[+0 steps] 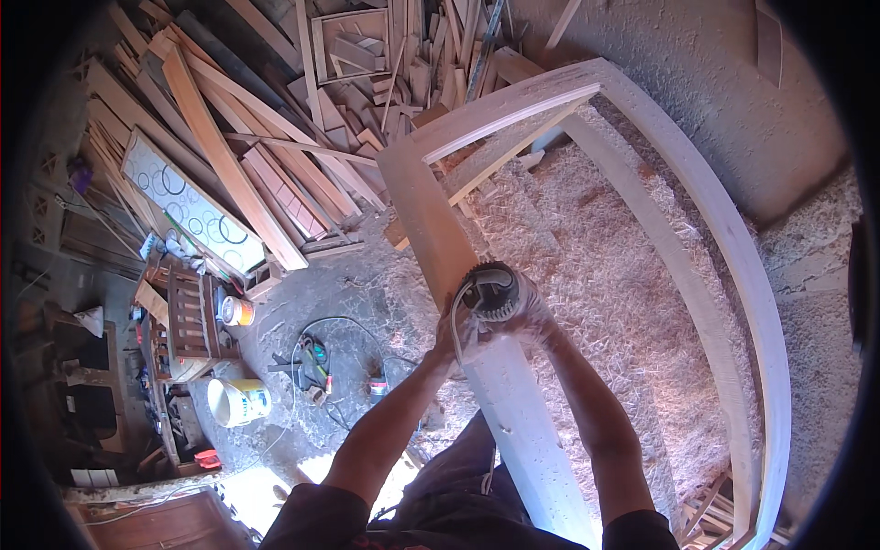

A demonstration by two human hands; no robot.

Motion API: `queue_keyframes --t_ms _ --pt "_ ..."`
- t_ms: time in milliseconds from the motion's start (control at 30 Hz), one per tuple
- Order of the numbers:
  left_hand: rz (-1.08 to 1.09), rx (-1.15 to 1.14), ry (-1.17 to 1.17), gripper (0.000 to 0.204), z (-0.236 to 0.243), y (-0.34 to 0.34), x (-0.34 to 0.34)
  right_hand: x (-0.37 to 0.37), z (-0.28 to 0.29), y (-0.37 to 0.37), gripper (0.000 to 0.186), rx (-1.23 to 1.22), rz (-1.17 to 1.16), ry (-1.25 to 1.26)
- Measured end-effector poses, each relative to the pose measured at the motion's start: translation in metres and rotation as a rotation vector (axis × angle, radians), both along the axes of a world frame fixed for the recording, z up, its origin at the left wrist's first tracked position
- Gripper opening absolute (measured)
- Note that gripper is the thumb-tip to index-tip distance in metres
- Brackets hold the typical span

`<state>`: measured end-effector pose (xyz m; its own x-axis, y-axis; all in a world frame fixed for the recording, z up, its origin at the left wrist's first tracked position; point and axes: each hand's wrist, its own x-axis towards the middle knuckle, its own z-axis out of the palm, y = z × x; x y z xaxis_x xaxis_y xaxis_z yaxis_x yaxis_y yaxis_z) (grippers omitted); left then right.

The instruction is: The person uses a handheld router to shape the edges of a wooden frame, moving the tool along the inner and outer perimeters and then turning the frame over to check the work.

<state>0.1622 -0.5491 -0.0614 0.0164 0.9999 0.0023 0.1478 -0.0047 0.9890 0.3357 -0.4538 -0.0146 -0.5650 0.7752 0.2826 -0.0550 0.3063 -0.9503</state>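
Note:
Both my hands hold an upright power tool, which looks like a router (493, 291), with a round black ribbed top. My left hand (453, 319) closes round its left side, and my right hand (533, 321) grips the right. Beneath it runs a wide wooden board (426, 206), part of a large wooden frame (697, 151); the board continues toward me as a pale, brightly lit stretch (527, 435). A cord loops down beside my left hand. The tool's base and its contact with the wood are hidden by my hands and blurred.
Wood shavings (623, 275) cover the floor inside the frame. Stacked planks and offcuts (247, 101) fill the back left. On the left floor are a white bucket (238, 401), a small paint can (237, 312), a slatted wooden piece (190, 312), hand tools (314, 357) and looping cords.

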Motion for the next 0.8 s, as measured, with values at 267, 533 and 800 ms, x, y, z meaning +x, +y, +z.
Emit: queue_keyframes --t_ms 267,533,800 --pt "-0.028 0.273 0.876 0.077 0.049 0.043 -0.022 -0.034 -0.031 0.045 0.075 0.089 -0.018 -0.033" --pt "-0.062 0.313 0.887 0.077 0.057 0.075 -0.055 -0.068 -0.025 0.075 0.085 -0.027 0.005 0.01" --pt "-0.016 0.233 0.968 0.051 0.026 0.108 -0.104 -0.109 -0.006 0.108 0.091 -0.022 0.011 -0.09"
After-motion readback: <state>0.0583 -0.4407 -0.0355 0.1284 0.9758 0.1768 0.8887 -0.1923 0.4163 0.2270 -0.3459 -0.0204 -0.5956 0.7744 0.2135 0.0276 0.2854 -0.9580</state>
